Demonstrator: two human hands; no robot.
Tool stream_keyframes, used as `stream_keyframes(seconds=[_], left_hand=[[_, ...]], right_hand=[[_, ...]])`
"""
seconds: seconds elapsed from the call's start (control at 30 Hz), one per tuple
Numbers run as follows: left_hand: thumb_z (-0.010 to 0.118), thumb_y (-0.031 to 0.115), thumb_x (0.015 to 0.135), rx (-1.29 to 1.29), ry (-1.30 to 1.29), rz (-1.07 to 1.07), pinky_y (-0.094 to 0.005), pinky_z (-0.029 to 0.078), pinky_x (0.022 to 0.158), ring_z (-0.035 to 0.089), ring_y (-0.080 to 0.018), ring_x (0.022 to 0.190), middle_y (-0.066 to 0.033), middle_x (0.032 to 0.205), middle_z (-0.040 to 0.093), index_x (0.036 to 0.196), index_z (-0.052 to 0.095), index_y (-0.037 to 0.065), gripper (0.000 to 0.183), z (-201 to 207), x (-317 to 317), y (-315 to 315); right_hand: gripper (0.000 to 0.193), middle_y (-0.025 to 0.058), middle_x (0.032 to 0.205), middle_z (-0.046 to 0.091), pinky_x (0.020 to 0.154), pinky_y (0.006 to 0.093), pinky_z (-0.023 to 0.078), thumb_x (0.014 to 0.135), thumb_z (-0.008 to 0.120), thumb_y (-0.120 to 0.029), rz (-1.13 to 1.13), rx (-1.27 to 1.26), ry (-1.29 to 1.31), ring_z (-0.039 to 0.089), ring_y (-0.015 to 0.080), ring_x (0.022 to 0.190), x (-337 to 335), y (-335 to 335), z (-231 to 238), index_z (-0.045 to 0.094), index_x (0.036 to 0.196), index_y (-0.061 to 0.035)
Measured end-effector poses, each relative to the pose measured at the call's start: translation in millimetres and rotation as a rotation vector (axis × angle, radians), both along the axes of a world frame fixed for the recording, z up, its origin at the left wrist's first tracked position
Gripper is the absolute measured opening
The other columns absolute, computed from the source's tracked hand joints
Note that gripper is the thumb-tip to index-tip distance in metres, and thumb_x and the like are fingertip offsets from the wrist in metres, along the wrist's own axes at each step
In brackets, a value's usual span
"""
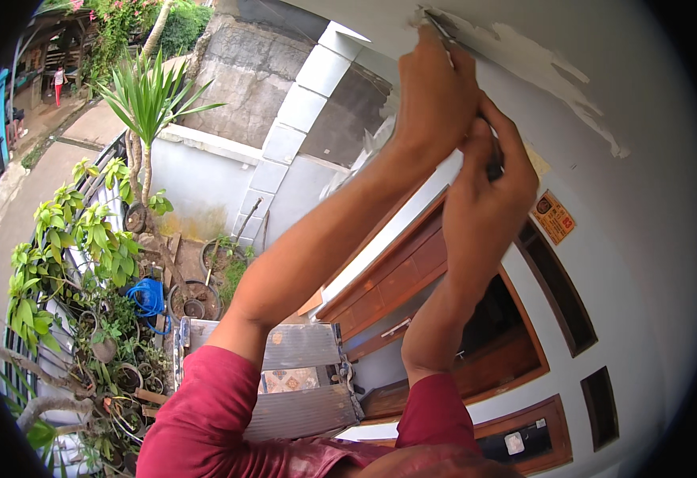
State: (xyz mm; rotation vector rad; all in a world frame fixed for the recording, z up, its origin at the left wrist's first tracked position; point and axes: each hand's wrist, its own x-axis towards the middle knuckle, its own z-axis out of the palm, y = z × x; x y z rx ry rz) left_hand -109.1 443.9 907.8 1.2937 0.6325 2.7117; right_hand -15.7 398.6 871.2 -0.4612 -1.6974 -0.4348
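grey thin blade [443, 32] at edge of pale wall's white patch [527, 57]; likely light, stiff, best gripped away from edge. left hand [434, 84] pinches blade; right hand [488, 179] curls round dark piece [495, 166], possibly handle.

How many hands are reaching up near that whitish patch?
2: the left hand is higher, beside the whitish patch; the right hand is just below it, toward the right. Some fingers are hidden.

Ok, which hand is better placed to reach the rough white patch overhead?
Likely the left hand: it is at one end of the rough white patch, while the right hand sits lower.
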Motion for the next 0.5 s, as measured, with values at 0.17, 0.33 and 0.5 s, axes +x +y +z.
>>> stream_keyframes(seconds=[0.17,0.33,0.5], left_hand=[[0.051,0.005,0.094,0.046,0.030,0.046,-0.0445,0.050,0.049,0.066,-0.0381,0.055,-0.0279,0.063,0.062,0.089,0.049,-0.016,0.021,-3.0,-15.5,11.4],[0.054,0.006,0.091,-0.050,-0.023,0.077,-0.0454,0.052,0.057,0.068,-0.0410,0.061,-0.0306,0.070,0.065,0.090,0.053,-0.018,0.023,10.0,-38.3,31.8],[0.054,0.020,0.091,-0.027,-0.033,0.287,-0.0444,0.053,0.074,0.069,-0.0347,0.076,-0.0243,0.084,0.070,0.098,0.065,-0.009,0.032,1.9,-49.2,51.0]], right_hand=[[0.025,0.0176,0.103,0.075,0.078,0.0382,0.056,0.099,0.056,-0.010,0.008,-0.066,-0.017,0.074,0.0315,0.090,-11.2,0.0,-2.0,0.070,0.117,0.0012],[0.026,0.0185,0.102,0.075,0.080,0.0399,0.057,0.100,0.056,-0.012,-0.017,-0.055,-0.046,0.074,0.0325,0.091,-26.9,21.8,12.4,0.071,0.117,0.0004],[0.029,0.0182,0.106,0.075,0.086,0.0418,0.056,0.101,0.055,-0.016,-0.013,-0.125,-0.077,0.074,0.0313,0.096,-46.9,27.4,15.4,0.072,0.120,-0.0025]])
